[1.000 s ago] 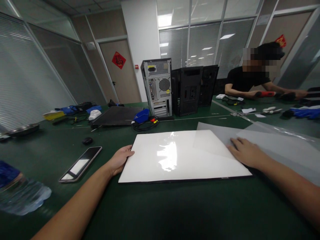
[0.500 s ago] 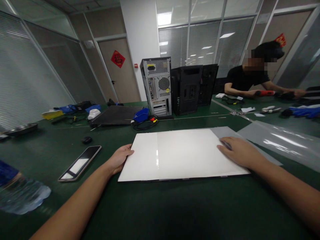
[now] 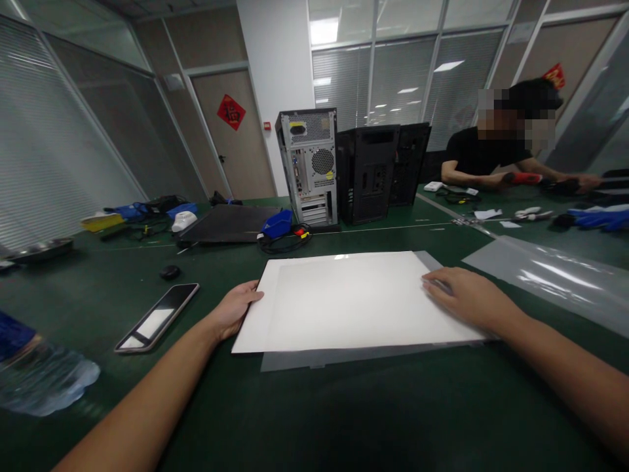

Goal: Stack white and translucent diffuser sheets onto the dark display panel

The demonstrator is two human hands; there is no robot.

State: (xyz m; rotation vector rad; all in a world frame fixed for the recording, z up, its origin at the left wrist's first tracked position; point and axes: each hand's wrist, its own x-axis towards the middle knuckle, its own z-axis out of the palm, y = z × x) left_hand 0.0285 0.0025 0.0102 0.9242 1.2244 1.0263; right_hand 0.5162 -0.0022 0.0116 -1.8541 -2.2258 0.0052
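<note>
A thin white rectangular panel (image 3: 339, 301) with a dark rim lies in front of me on the green table. At its left edge my left hand (image 3: 237, 308) is closed, thumb on top and fingers beneath. Across the panel lies a translucent plastic sheet (image 3: 299, 360), its front edge sticking out past the panel's near side and its far right corner past the right side. My right hand (image 3: 464, 296) rests over the panel's right edge, thumb and fingers pressed on the sheet; the fingertips are partly hidden.
Another clear plastic sheet (image 3: 550, 272) lies at the right. A phone (image 3: 160, 318), a black mouse (image 3: 170, 272) and a water bottle (image 3: 44, 373) are on the left. Computer towers (image 3: 314, 170) stand behind, near a blue object with cable (image 3: 276, 224). A person (image 3: 486, 154) works at far right.
The translucent sheet has slid left across the white panel, and its front edge now shows on the near side. My right hand has shifted slightly left; my left hand keeps its place.
</note>
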